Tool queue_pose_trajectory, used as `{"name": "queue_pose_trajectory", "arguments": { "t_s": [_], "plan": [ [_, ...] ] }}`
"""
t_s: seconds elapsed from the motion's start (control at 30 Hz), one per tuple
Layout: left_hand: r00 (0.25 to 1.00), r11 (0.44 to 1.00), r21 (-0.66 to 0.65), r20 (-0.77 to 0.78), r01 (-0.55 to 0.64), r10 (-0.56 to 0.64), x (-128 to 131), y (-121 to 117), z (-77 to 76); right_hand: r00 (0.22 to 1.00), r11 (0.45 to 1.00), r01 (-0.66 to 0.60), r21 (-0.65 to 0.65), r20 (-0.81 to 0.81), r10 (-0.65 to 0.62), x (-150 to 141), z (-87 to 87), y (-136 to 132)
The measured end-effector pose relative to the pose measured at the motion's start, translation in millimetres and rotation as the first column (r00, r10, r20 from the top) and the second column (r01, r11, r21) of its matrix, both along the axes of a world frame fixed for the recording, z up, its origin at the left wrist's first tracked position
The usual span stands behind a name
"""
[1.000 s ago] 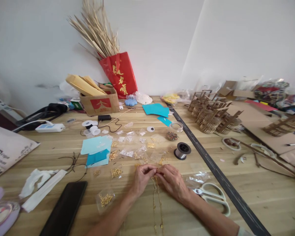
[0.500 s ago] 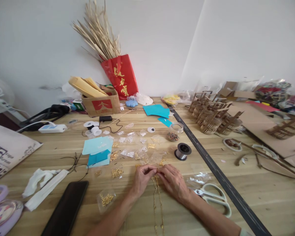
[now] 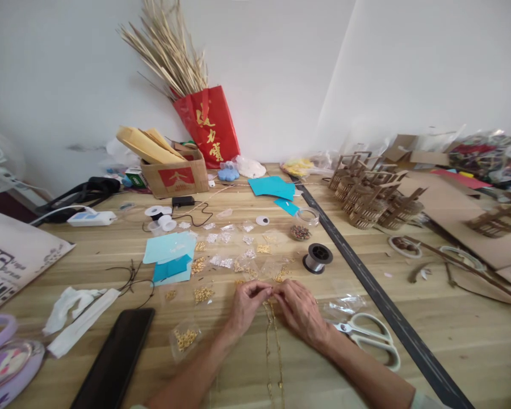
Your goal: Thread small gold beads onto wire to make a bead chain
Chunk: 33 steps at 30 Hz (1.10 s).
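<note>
The left hand [image 3: 247, 307] and right hand [image 3: 300, 309], lower centre of the head view, nearly met, fingertips pinching the upper end of the gold chain [image 3: 277, 348], exact grip hidden. Its 2 strands ran lengthwise toward the bottom edge, neither hand clearly nearer.

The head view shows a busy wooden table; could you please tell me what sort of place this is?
Probably a small handicraft or jewellery workspace, judging by the fine gold-coloured chain, the packet of small gold-coloured pieces and the black spool.
</note>
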<state>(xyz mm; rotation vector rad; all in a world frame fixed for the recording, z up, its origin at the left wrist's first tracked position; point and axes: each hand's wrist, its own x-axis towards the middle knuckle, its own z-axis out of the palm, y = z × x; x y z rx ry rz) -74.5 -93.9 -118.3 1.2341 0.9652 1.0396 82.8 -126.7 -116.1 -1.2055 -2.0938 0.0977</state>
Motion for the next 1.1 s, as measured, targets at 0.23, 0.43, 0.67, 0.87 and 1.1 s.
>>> {"name": "queue_pose_trajectory", "arguments": {
  "t_s": [0.23,0.43,0.67,0.87,1.1],
  "plan": [
    [0.998,0.999,0.031,-0.061,0.006,-0.004,-2,2,-5.2,0.99,0.999,0.024,-0.046,-0.138,-0.031,0,-4.7,0],
    [0.996,0.999,0.034,-0.085,0.024,-0.021,-4,1,0.1,0.979,1.0,0.001,-0.026,-0.205,-0.006,-2,-4.1,-1],
    [0.996,1.0,0.019,-0.088,0.012,-0.01,-4,0,5.3,0.97,1.0,-0.004,-0.015,-0.242,0.001,-2,-3.3,0],
    [0.997,1.0,0.006,-0.075,0.008,-0.008,-3,0,5.0,0.974,0.999,-0.012,-0.048,-0.228,0.001,-3,-7.0,0],
    [0.993,1.0,0.003,-0.113,-0.025,0.025,-2,-1,5.0,0.948,0.985,-0.022,-0.173,-0.316,-0.034,-1,-6.5,3]
  ]
}}
